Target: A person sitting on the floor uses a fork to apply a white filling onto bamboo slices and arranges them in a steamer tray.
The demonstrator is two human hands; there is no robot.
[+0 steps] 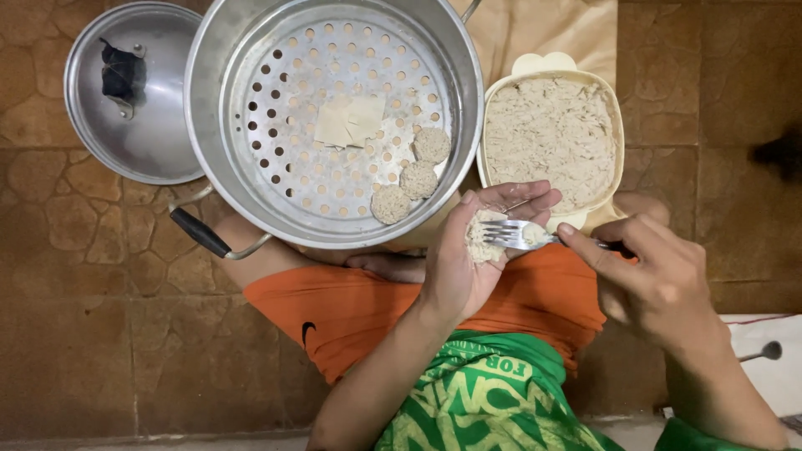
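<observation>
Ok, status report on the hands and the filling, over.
Left hand cupped, palm up, wrapper with filling in it. Right hand grips fork, tines on the filling. Three finished dumplings in steamer pot. Nothing in the way.

Wrapper with filling, and a fork pressing into it

A thin pale wrapper [483,238] lies cupped in the open left hand [468,259], palm up, with a lump of pale minced filling on it. A metal fork [522,236] lies nearly level, its tines resting on the filling and its dark handle pinched in the fingers of the right hand [656,280]. Both hang over the orange-clad lap, just below the near rim of the cream tub [489,179] of the same pale mince.
</observation>
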